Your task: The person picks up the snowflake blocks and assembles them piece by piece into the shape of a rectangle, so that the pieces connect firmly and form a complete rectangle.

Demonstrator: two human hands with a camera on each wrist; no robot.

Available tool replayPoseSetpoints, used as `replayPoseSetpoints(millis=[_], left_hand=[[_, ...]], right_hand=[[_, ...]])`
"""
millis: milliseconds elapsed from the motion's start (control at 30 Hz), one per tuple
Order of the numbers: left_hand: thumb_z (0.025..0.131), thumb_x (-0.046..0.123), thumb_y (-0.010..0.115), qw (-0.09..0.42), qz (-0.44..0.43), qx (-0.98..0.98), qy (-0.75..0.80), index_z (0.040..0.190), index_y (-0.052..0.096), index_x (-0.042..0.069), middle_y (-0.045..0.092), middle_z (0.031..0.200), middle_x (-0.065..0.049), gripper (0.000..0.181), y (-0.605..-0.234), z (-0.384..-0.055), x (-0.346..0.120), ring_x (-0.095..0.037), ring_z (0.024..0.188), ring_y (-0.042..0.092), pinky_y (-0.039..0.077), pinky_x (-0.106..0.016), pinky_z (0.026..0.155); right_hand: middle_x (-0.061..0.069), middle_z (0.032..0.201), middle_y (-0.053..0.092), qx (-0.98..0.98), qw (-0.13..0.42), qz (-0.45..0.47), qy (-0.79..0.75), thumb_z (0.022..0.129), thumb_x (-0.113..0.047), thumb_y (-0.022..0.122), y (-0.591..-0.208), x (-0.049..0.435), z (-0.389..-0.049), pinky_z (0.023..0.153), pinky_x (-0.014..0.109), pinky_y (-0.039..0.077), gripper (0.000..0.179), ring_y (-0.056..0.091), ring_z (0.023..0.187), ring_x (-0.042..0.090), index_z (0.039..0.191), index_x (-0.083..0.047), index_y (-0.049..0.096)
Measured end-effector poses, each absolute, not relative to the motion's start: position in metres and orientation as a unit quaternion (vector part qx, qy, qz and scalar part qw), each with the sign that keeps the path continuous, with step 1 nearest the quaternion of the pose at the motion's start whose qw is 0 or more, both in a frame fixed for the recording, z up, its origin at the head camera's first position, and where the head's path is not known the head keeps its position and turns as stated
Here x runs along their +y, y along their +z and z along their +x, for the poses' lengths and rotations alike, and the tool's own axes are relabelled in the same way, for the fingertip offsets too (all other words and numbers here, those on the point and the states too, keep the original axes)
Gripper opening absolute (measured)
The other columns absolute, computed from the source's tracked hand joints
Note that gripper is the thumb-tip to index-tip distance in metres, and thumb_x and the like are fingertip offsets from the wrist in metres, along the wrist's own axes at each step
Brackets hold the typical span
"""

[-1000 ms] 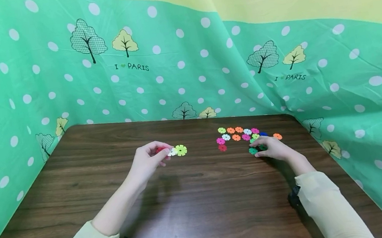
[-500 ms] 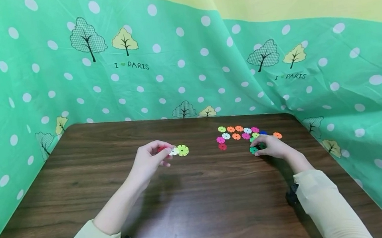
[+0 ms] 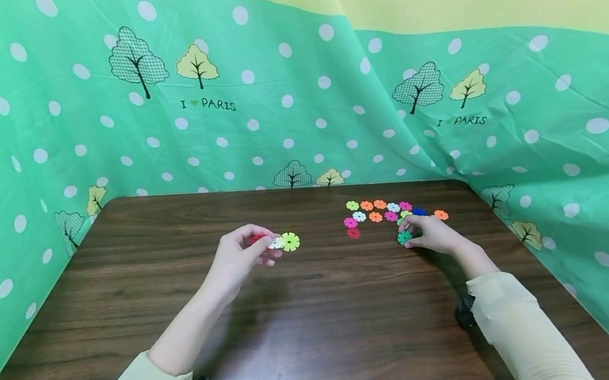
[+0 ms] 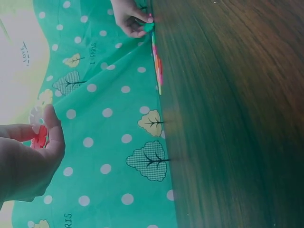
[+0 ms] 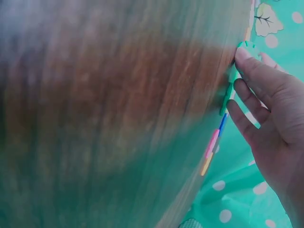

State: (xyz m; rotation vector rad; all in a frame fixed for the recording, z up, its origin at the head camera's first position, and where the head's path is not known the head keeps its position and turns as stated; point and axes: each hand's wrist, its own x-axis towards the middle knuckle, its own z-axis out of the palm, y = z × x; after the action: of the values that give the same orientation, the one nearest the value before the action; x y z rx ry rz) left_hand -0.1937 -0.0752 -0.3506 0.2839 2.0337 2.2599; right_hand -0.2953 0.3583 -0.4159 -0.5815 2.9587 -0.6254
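My left hand is raised above the table and pinches a short chain of joined flower-shaped plastic discs. The chain runs from a red disc at the fingers through a white disc to a yellow-green disc at its free end. Farther right, my right hand holds a green flower-shaped disc between thumb and fingertips, at the near side of a group of loose discs. In the right wrist view, more green discs lie under the other fingers. The right hand hides part of the group.
Loose discs lie flat beyond and left of the right hand, among them an orange one, a red one and a blue one. Another orange disc lies at the right. A green dotted curtain borders the brown wooden table.
The right thumb and fingertips have drawn in on the green disc, and it now shows between them. My left hand and its chain have stayed nearly still.
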Motion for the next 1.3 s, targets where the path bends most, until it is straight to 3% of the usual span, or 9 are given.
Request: replayPoseSetpoints(millis=[400,667,933,1300], left_hand=[[0.090,0.002,0.060,0.032,0.098,0.665,0.739,0.104,0.058,-0.012,0.065,0.094,-0.018,0.020,-0.349,-0.195,-0.076,-0.019,0.074,0.068,0.057,-0.034,0.073],[0.087,0.001,0.064,0.018,0.092,0.677,0.730,0.103,0.061,-0.010,0.066,0.099,-0.017,0.019,-0.351,-0.195,-0.075,-0.017,0.072,0.066,0.056,-0.032,0.074],[0.086,0.002,0.065,0.003,0.090,0.696,0.713,0.102,0.063,-0.007,0.067,0.097,-0.017,0.018,-0.351,-0.196,-0.074,-0.019,0.075,0.066,0.056,-0.035,0.077],[0.084,0.005,0.070,-0.002,0.094,0.702,0.706,0.101,0.063,-0.005,0.068,0.091,-0.011,0.021,-0.350,-0.198,-0.071,-0.013,0.072,0.065,0.055,-0.036,0.079]], right_hand=[[0.005,0.091,0.067,0.946,-0.017,-0.207,-0.249,0.085,-0.007,0.069,-0.399,0.331,-0.293,0.077,0.042,0.051,0.018,0.062,0.086,0.021,0.102,-0.008,0.064],[0.004,0.089,0.067,0.938,-0.052,-0.204,-0.277,0.086,-0.012,0.069,-0.378,0.304,-0.285,0.075,0.036,0.052,0.017,0.062,0.083,0.017,0.101,-0.012,0.063],[0.004,0.085,0.067,0.926,-0.076,-0.216,-0.299,0.083,-0.013,0.073,-0.355,0.277,-0.272,0.065,0.026,0.052,0.022,0.062,0.076,0.017,0.104,-0.011,0.065],[0.008,0.076,0.068,0.884,-0.124,-0.233,-0.386,0.084,-0.014,0.071,-0.330,0.243,-0.252,0.059,0.025,0.055,0.017,0.066,0.062,0.015,0.100,-0.009,0.066]])
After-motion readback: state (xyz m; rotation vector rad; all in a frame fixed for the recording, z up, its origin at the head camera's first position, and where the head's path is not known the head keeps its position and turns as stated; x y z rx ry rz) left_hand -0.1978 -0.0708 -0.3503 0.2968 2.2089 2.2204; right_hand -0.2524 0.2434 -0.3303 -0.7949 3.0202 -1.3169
